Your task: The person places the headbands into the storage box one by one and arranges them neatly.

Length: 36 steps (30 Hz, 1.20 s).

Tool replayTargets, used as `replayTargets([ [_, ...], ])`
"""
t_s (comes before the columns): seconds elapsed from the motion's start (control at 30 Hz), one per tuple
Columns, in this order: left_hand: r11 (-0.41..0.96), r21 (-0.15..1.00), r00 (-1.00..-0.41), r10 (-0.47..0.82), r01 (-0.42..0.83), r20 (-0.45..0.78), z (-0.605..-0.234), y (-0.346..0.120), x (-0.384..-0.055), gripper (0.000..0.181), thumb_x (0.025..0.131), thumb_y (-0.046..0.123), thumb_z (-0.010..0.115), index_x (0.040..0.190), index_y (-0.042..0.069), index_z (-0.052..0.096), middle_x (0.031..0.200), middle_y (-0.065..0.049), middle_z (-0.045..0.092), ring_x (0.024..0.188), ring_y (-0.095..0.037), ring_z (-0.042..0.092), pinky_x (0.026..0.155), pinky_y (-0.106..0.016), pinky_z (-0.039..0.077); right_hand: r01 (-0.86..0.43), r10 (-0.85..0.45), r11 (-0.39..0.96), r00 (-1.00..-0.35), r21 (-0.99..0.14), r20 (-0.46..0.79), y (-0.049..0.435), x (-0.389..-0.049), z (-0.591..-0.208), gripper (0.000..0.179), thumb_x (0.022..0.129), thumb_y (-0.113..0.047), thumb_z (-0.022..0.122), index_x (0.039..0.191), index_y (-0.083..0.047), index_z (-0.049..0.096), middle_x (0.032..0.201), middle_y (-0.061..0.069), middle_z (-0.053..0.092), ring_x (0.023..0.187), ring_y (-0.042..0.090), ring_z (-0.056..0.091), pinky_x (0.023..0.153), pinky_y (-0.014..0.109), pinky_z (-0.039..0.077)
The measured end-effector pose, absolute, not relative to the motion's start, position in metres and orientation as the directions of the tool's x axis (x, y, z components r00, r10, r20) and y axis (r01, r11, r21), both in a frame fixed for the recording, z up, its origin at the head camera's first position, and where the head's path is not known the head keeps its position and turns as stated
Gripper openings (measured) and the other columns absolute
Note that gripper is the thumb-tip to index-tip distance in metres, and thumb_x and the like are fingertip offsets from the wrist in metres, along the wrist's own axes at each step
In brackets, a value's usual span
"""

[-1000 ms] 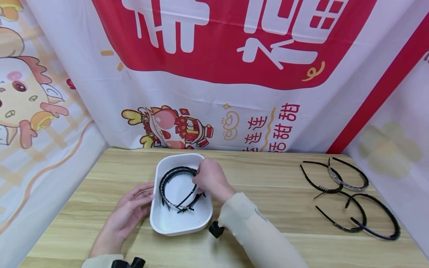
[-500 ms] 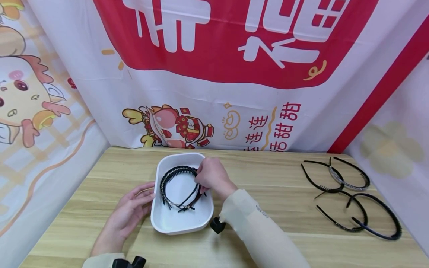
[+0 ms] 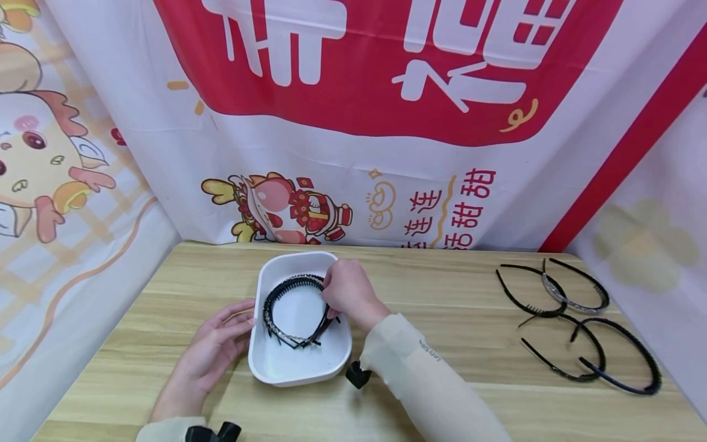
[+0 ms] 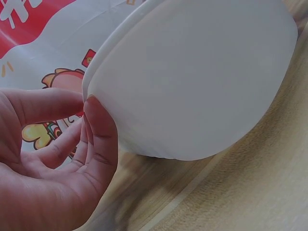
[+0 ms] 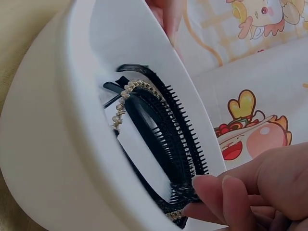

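Observation:
A white plastic box (image 3: 270, 362) stands on the table with several black headbands (image 3: 287, 285) bunched in a ring inside it. Some carry beads or rhinestones, and others have comb teeth, as the right wrist view shows. My right hand (image 3: 349, 291) reaches over the box's right side and pinches the headbands near their end; its fingertips partly hide which ones. My left hand (image 3: 218, 344) is at the box's left side, with thumb and fingertips touching the rim (image 4: 86, 91) from outside, the fingers loosely bent.
More headbands lie overlapping at the table's right: a black one (image 3: 510, 301), a glittery one (image 3: 574, 305), a thin black one (image 3: 599, 353) and a dark blue-ended one (image 3: 652, 362). A printed cloth (image 3: 353, 153) hangs behind the wooden table (image 3: 431, 282).
The headbands in the box have drawn closer together; the band end that crossed the ring's lower right has shifted in line with the others. Both hands stay nearly in place.

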<state>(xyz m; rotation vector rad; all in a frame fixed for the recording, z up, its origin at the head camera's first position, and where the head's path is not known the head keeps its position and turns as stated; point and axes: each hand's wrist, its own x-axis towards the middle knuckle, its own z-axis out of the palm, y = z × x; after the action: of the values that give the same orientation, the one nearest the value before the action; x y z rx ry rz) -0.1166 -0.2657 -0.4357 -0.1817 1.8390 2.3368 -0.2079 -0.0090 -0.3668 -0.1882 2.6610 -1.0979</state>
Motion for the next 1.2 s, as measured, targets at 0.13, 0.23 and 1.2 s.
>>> replayTargets([
  [0.13,-0.23,0.952,-0.979,0.05,-0.204,-0.198,-0.4352,-0.2657,-0.1168,0.034,0.104,-0.001,0.06,0.126,0.024,0.068,0.114,0.006,0.078,0.107,-0.01,0.073,0.095,-0.029,0.061,-0.034,-0.211,0.706,-0.964,-0.708,-0.164,-0.0094,-0.2071,-0.3687,0.018,0.088,0.012,0.068,0.077,-0.003,0.069,0.077,0.012,0.069,0.048,0.017,0.071,0.049,0.029,0.061],
  [0.23,-0.23,0.952,-0.979,0.053,-0.202,-0.195,-0.4353,-0.2657,-0.1167,0.034,0.104,-0.001,0.059,0.126,0.024,0.068,0.114,0.006,0.078,0.107,-0.011,0.073,0.095,-0.029,0.061,-0.036,-0.207,0.707,-0.965,-0.707,-0.158,-0.0095,-0.2061,-0.3698,0.019,0.089,0.011,0.069,0.075,-0.004,0.068,0.074,0.01,0.068,0.051,0.019,0.073,0.045,0.026,0.058],
  [1.2,-0.241,0.951,-0.981,0.06,-0.195,-0.186,-0.4358,-0.2622,-0.1159,0.035,0.103,-0.001,0.06,0.127,0.023,0.069,0.112,0.007,0.077,0.105,-0.009,0.072,0.093,-0.028,0.061,-0.098,-0.184,0.752,-0.981,-0.652,-0.065,-0.0153,-0.2067,-0.3751,0.02,0.091,0.005,0.07,0.073,-0.004,0.07,0.068,0.007,0.068,0.046,0.012,0.066,0.042,0.021,0.052],
])
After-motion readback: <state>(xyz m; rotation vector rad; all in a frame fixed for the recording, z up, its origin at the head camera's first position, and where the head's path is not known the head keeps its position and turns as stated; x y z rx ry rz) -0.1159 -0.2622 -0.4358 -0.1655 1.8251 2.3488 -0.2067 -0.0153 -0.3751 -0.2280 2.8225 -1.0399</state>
